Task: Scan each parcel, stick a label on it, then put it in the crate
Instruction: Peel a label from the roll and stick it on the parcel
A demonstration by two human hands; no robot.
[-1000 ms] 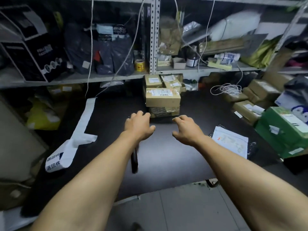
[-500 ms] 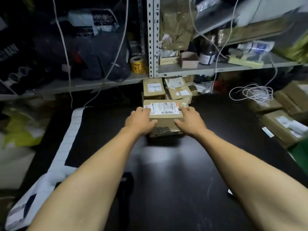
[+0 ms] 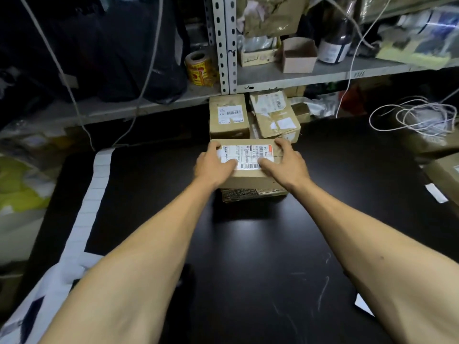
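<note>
Here we lean over a glossy black table (image 3: 248, 256), flat and faintly scratched, under a grey perforated-steel shelf (image 3: 298, 75). A long white paper label strip (image 3: 92, 194) trails down its left side. We grip the top parcel (image 3: 248, 167), a matte brown cardboard box with a white barcode label, left hand (image 3: 211, 167) and right hand (image 3: 285, 165) curled round its ends. It sits atop a crumpled, tape-wrapped box (image 3: 253, 194), with more cartons (image 3: 229, 116) just behind
</note>
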